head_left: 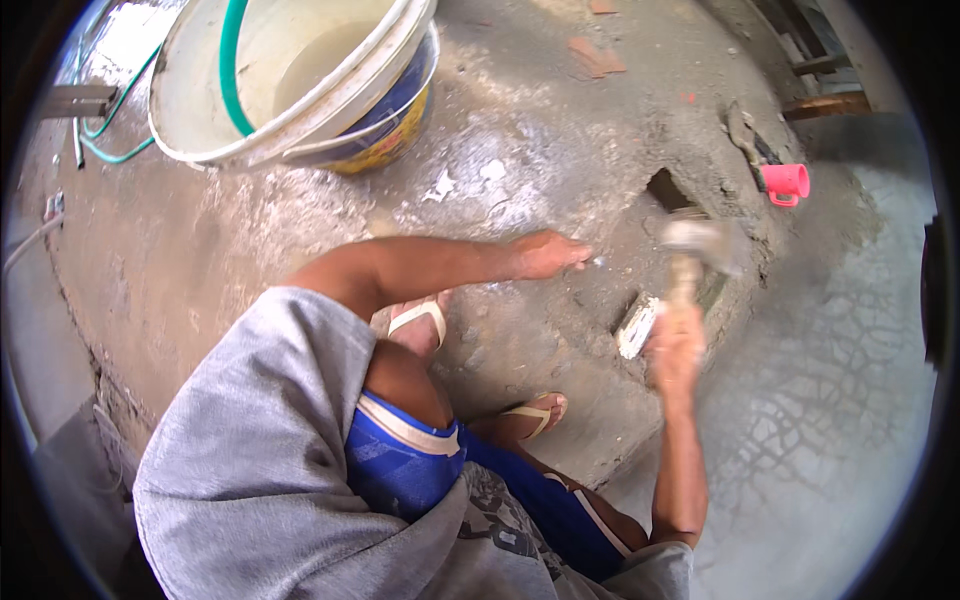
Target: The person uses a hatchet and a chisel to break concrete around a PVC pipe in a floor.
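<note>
My right hand (678, 345) is closed around the pale handle of a hammer (690, 243), whose head is smeared by motion. That head is over the broken edge of the wet concrete floor, just below a dark hole (668, 189). Close beside the right hand's fingers, a block with a white face (638, 325) sits tilted on the concrete. My left hand (548, 254) reaches across to the right, its fingers drawn together toward a tiny whitish speck. Whether that speck is between the fingertips or on the floor beyond them is unclear.
A large tub (200, 150) with cloudy water stands at upper left, a green hose (232, 70) dipping into it. A pink mug (785, 184) lies at right beside a dark-handled tool (750, 140). Reddish fragments (597, 57) lie farther back. A cracked lower floor (800, 400) borders the concrete.
</note>
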### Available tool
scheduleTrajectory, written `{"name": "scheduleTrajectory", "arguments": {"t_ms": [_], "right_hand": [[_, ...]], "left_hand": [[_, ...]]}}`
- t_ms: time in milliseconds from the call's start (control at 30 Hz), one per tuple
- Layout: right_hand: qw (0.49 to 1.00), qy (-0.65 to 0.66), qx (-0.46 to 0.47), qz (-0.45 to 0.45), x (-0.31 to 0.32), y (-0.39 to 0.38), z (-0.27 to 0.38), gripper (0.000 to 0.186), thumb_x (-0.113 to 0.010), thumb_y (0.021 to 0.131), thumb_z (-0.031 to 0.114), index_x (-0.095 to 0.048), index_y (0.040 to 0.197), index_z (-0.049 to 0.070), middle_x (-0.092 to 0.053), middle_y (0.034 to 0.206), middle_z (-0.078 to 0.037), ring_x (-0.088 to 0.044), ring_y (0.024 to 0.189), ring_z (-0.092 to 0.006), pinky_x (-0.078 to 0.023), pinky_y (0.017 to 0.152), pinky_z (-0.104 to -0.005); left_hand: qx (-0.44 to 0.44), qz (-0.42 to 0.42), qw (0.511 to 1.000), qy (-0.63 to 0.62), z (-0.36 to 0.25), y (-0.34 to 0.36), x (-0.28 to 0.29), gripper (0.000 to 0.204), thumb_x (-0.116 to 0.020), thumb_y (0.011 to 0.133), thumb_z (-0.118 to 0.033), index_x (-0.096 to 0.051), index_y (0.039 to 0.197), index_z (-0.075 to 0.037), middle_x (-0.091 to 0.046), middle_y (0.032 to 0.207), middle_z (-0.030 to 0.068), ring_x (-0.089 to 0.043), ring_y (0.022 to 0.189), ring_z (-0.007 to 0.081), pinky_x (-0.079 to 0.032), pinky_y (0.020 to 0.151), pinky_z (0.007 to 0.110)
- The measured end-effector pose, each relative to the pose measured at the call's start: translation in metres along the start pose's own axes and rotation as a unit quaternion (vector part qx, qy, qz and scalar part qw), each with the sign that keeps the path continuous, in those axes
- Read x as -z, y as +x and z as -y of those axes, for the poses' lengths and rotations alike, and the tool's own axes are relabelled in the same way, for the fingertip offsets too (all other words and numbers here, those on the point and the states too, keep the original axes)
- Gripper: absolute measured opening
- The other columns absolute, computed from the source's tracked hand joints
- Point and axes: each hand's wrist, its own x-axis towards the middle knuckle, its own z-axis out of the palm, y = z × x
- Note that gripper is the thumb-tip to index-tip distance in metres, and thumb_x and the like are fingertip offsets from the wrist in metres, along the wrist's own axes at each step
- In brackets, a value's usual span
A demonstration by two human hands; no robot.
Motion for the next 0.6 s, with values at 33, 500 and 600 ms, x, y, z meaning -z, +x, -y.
{"name": "scheduleTrajectory", "arguments": {"t_ms": [33,500,600], "right_hand": [[0.994,0.094,-0.008,-0.053,0.021,-0.007,0.034,0.022,-0.07,0.095,0.02,-0.063,0.108,0.005,-0.062,0.08,-0.005,-0.065,0.076,-0.0182,-0.054,0.065,-0.03],[0.978,0.134,-0.005,-0.162,0.033,-0.009,0.061,0.019,-0.062,0.099,0.022,-0.057,0.104,0.004,-0.053,0.072,-0.003,-0.052,0.058,-0.0117,-0.045,0.051,-0.026],[0.937,0.249,0.147,-0.196,0.065,-0.012,0.071,0.023,-0.061,0.101,0.023,-0.055,0.107,0.001,-0.054,0.074,-0.005,-0.054,0.061,-0.0127,-0.047,0.054,-0.0268]], "left_hand": [[-0.015,0.018,0.998,0.055,-0.006,0.002,0.001,0.008,-0.051,0.095,-0.009,-0.054,0.101,-0.005,-0.067,0.1,0.0161,-0.068,0.097,0.0366,-0.055,0.08,0.045],[0.126,0.086,0.987,0.05,0.032,-0.011,-0.008,0.017,-0.056,0.096,-0.017,-0.061,0.108,-0.006,-0.068,0.099,0.0183,-0.068,0.092,0.0359,-0.054,0.081,0.046],[0.043,-0.049,0.998,-0.021,0.015,0.0,0.016,0.017,-0.057,0.098,-0.018,-0.065,0.108,-0.007,-0.072,0.101,0.0126,-0.07,0.09,0.0282,-0.054,0.084,0.038]]}}
